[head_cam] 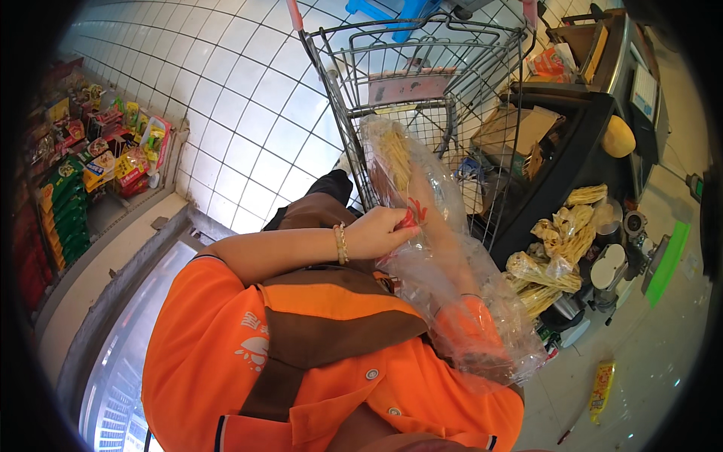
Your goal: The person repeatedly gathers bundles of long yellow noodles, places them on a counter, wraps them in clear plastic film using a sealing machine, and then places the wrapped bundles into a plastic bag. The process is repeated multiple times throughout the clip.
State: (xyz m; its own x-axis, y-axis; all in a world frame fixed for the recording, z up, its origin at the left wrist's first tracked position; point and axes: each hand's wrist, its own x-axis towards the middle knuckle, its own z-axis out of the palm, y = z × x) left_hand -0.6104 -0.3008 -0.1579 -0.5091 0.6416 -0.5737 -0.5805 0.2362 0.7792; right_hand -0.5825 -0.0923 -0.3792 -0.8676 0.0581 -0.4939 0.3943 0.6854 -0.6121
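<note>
My left hand [381,229], with a bead bracelet at the wrist, pinches a red tie or strip [408,219] together with clear plastic. A large clear plastic bag [452,209] covers my right forearm up to the orange sleeve. Inside it, seen through the film, my right hand [387,181] is around a bundle of pale yellow dried sticks [394,155], which look like dried tofu skin. The film partly hides those fingers. Both hands are in front of my brown apron [339,333], by the near end of a wire shopping cart [418,34].
Similar yellow bundles [559,243] are piled on the counter [638,344] at right, by a metal device [607,271]. A round yellow fruit [618,137] and a yellow packet [602,390] lie there too. Packaged goods [107,158] fill a rack at left. A blue stool [409,17] stands beyond the cart.
</note>
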